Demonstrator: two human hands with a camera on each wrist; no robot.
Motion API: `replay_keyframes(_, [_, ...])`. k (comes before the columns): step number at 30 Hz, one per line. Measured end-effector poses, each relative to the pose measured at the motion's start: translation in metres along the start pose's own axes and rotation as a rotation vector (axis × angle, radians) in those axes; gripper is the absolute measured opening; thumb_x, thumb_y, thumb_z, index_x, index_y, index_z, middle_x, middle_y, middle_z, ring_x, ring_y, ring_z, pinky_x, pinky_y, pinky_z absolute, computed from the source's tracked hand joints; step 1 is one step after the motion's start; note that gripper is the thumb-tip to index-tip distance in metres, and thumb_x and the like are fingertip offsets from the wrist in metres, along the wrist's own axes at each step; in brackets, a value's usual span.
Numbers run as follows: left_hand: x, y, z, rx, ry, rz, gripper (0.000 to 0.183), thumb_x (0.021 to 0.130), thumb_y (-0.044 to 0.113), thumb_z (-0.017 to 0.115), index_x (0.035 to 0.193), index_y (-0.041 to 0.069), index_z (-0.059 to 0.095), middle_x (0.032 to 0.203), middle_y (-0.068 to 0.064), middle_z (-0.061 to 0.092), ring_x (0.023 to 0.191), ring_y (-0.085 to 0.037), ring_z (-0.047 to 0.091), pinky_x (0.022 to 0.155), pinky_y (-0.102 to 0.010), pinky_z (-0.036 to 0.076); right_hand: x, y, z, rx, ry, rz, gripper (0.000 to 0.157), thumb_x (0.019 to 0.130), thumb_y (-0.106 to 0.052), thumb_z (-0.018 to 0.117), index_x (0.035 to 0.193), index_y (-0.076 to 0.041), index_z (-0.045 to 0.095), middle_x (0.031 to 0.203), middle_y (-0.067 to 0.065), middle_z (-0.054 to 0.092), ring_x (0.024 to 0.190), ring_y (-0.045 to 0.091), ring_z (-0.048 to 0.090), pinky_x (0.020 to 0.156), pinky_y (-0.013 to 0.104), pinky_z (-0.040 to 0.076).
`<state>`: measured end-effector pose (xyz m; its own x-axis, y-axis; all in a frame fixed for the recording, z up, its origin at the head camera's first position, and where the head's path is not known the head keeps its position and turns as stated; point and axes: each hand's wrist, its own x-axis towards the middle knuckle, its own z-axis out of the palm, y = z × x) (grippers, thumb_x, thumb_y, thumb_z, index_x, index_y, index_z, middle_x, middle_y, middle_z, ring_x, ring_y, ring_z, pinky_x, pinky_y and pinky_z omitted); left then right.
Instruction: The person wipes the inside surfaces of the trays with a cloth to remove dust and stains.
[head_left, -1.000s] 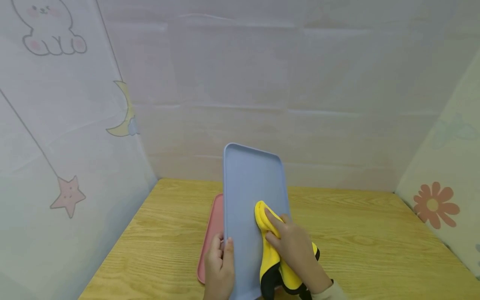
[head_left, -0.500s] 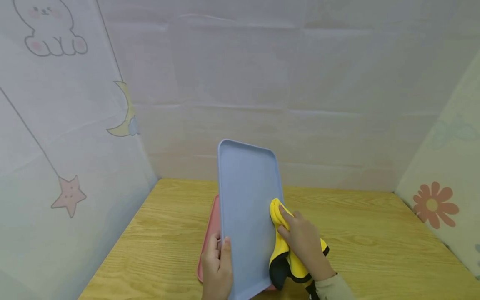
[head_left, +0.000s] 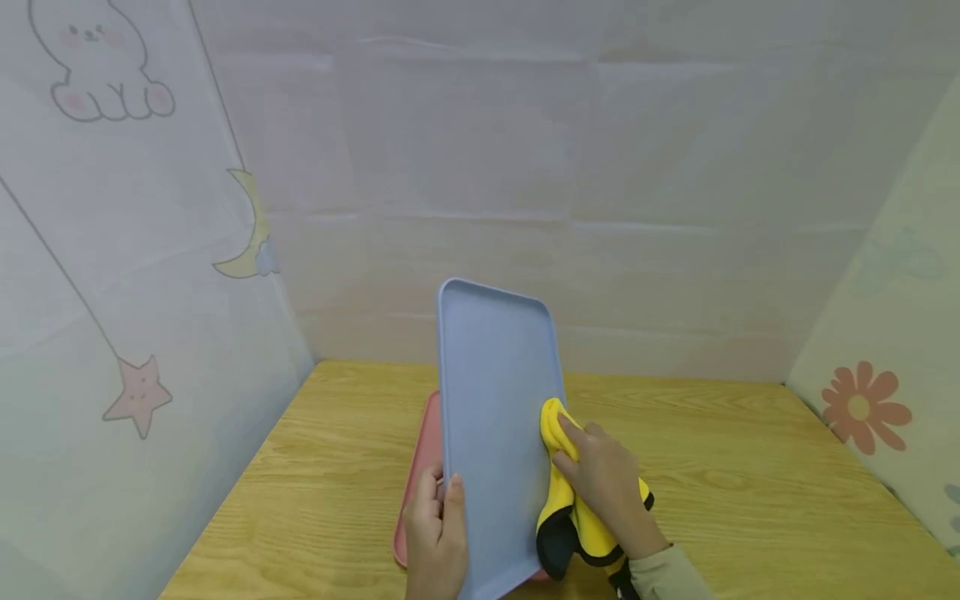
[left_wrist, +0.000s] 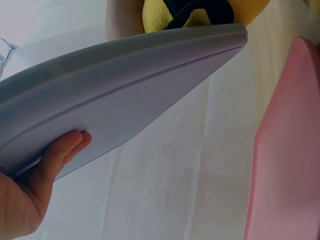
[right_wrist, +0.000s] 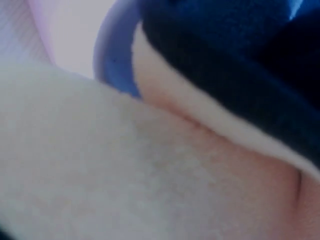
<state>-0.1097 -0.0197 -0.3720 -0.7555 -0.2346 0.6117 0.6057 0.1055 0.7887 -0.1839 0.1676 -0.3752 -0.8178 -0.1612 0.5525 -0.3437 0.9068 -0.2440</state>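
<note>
The left hand (head_left: 435, 542) grips the near left edge of a blue tray (head_left: 497, 400), fingers curled round its rim, and holds it tilted up off the wooden table (head_left: 735, 500) so its inner face looks toward the camera. The left wrist view shows the same grip from below, fingertips (left_wrist: 70, 145) pressed on the tray's underside. The right hand (head_left: 607, 483) is closed on a yellow cloth (head_left: 570, 500) with a black edge and presses it against the tray's lower right side, close to the right rim. A pink tray (head_left: 420, 467) lies flat on the table just behind and under the blue 1, partly hidden by it. The right wrist view is too blurred to add anything. Judging by where the cloth sits, the wiping looks partway through: the cloth covers only the lower right corner, and the upper half and left side show no cloth on them; no dirt or wet marks are visible to say what is already clean.
</note>
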Motion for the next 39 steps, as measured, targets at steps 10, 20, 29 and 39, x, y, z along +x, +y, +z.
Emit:
replay_keyframes(10, [-0.001,-0.002,0.002,0.031,0.017,0.027,0.014,0.09,-0.009,0.04,0.101,-0.011,0.048,0.082,-0.02,0.064,0.069,-0.018,0.062,0.052,-0.027,0.05,-0.003,-0.014,0.003,0.033,0.064,-0.081,0.039,0.068,-0.012,0.068,0.106,-0.006,0.066,0.058,0.0,0.04,0.041,0.007,0.021,0.035,0.02,0.022])
replay_keyframes(20, [-0.001,-0.004,0.001,0.088,0.031,-0.01,0.013,0.091,-0.006,0.04,0.101,-0.009,0.048,0.082,-0.017,0.064,0.067,-0.016,0.061,0.051,-0.027,0.049,-0.003,-0.037,0.002,0.053,0.199,-0.244,0.038,0.063,-0.01,0.068,0.101,-0.006,0.068,0.058,-0.003,0.038,0.043,0.001,0.014,0.035,0.014,0.017])
replay_keyframes(29, [0.001,-0.008,0.002,0.083,0.04,-0.02,0.012,0.092,-0.005,0.04,0.099,-0.009,0.049,0.072,-0.012,0.062,0.059,-0.012,0.058,0.046,-0.026,0.047,0.0,-0.052,0.0,0.067,0.244,-0.324,0.04,0.061,-0.01,0.07,0.101,-0.007,0.068,0.058,-0.003,0.038,0.044,0.0,0.011,0.036,0.012,0.015])
replay_keyframes(39, [0.0,-0.011,0.003,0.105,0.078,-0.025,0.012,0.091,-0.006,0.041,0.099,-0.009,0.05,0.067,-0.008,0.057,0.053,-0.008,0.051,0.043,-0.025,0.043,-0.004,-0.068,-0.002,0.123,0.191,-0.368,0.042,0.062,-0.01,0.07,0.103,-0.004,0.066,0.059,-0.005,0.035,0.044,0.0,0.015,0.038,0.011,0.017])
